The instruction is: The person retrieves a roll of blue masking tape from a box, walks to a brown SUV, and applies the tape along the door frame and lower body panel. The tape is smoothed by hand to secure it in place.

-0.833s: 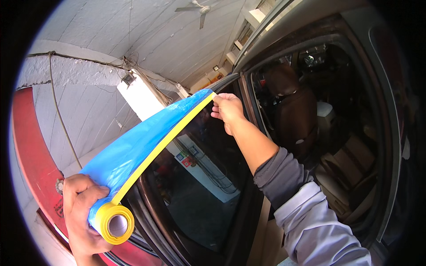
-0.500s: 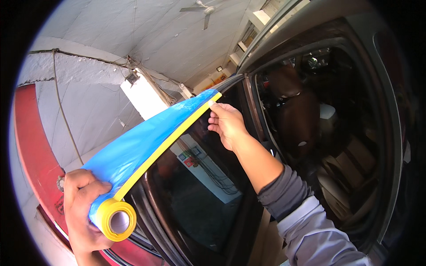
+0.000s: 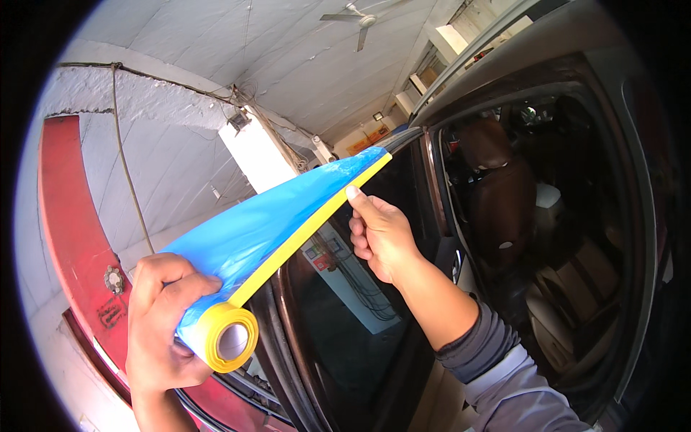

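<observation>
My left hand (image 3: 165,317) is wrapped round a roll of masking film (image 3: 232,341), with yellow tape along one edge. From the roll, a taut sheet of blue film (image 3: 252,223) slants up and away to the right. Its yellow tape edge (image 3: 302,234) runs along the top of a dark car door, though how much of it sticks there I cannot tell. Against this tape rests the thumb of my right hand (image 3: 385,234), whose other fingers are curled in front of the dark door window (image 3: 345,331), apparently holding nothing.
At right the car's doorway shows a brown seat (image 3: 497,194) inside. A red post (image 3: 79,223) rises at left, near a hanging cable (image 3: 124,155). Overhead is a ceiling fan (image 3: 360,20); a white pillar (image 3: 255,155) stands behind the film.
My right thumb has moved down the tape, away from its far end and toward the roll. The view has shifted, so both hands appear farther right.
</observation>
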The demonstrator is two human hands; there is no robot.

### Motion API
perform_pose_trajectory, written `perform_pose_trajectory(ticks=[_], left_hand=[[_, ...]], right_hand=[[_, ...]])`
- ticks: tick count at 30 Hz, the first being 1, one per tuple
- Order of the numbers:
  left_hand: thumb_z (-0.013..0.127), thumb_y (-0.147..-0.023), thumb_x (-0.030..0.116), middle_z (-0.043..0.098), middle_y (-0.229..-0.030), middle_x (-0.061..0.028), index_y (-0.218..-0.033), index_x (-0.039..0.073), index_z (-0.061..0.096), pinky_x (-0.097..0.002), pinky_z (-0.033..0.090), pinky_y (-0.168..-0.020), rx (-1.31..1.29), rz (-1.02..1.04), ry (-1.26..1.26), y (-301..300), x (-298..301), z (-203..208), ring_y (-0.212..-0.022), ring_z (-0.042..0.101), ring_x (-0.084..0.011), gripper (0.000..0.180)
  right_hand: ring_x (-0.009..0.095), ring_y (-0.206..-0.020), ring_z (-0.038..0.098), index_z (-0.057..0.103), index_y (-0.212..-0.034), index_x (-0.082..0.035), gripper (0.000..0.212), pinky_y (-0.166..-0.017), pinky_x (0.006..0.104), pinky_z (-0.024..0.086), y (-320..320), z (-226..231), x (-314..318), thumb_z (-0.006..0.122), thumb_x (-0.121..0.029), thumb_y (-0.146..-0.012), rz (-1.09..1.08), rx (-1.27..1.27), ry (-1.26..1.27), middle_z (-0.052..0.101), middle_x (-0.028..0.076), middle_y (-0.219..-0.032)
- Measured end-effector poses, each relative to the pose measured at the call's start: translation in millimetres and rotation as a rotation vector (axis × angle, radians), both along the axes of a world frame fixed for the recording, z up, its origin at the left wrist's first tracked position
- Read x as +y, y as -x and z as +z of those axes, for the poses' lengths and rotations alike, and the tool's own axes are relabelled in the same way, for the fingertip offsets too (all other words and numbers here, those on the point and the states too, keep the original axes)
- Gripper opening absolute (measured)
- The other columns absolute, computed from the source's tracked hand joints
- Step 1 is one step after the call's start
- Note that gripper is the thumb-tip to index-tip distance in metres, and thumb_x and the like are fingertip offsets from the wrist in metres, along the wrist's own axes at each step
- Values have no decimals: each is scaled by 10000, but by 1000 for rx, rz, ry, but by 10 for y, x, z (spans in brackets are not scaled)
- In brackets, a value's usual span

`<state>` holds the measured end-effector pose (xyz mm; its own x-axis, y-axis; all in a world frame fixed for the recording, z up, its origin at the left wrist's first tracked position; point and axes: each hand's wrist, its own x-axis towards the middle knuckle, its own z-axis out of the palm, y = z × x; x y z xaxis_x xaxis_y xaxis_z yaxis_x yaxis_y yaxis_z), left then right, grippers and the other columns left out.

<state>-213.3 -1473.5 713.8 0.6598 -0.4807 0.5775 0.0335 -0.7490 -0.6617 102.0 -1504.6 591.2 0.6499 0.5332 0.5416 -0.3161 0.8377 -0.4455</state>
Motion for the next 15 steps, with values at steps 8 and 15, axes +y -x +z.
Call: perform_pose_trajectory(ticks=[8, 15], left_hand=[[921, -532, 136, 608, -1077, -103, -1113, 82, 753, -444, 505, -872, 0, -8, -10, 8, 31, -4, -999, 614, -325, 608], [898, -524, 127, 607, -1097, -107, -1133, 86, 753, -454, 504, -907, 30, 14, -9, 32, 28, 18, -1032, 606, -334, 627]], right_hand=[[53, -508, 458, 587, -814, -120, 413, -439, 223, 342, 490, -5, -188, 809, -402, -1018, -38, -182, -18, 562, -23, -673], [50, -454, 439, 621, -829, -106, 357, -404, 220, 309, 701, 24, -282, 806, -338, -1028, 10, -190, -9, 560, -8, -618]])
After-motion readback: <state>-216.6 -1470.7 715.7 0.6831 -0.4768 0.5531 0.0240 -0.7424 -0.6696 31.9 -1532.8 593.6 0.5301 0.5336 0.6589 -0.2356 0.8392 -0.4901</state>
